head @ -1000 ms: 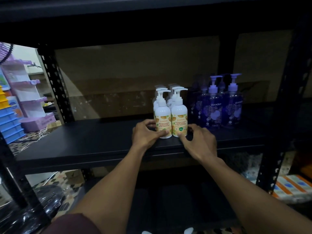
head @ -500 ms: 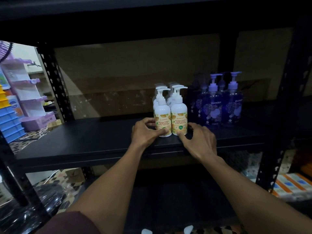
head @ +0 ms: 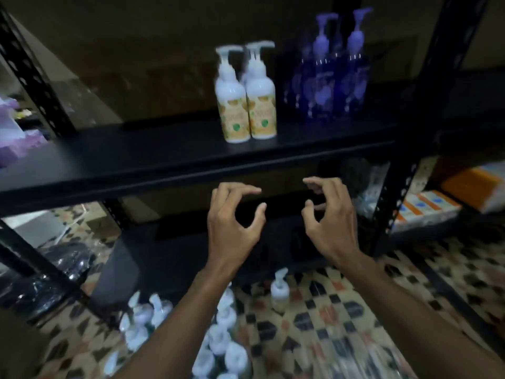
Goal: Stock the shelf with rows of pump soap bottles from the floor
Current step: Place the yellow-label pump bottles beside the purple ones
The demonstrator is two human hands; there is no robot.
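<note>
Two white pump soap bottles [head: 247, 94] with orange labels stand side by side at the front of a row on the black shelf [head: 164, 157]. Dark purple pump bottles [head: 337, 75] stand to their right. My left hand [head: 232, 222] and my right hand [head: 330, 222] hover below the shelf's front edge, apart from the bottles, fingers loosely curved and holding nothing. On the patterned floor below, several white pump bottles [head: 218, 337] stand in a blurred cluster under my left forearm, and one more bottle [head: 279, 291] stands alone near the lower shelf.
A lower black shelf [head: 153, 255] sits behind my hands. A perforated black upright [head: 396, 201] rises at the right, with orange and white boxes [head: 426, 209] beyond it. Black plastic-wrapped goods [head: 54, 269] lie at the left, and purple plastic items [head: 16, 140] sit further left.
Both hands have let go of the front white bottles and dropped below the shelf edge. The view has tilted down, bringing the floor bottles into sight.
</note>
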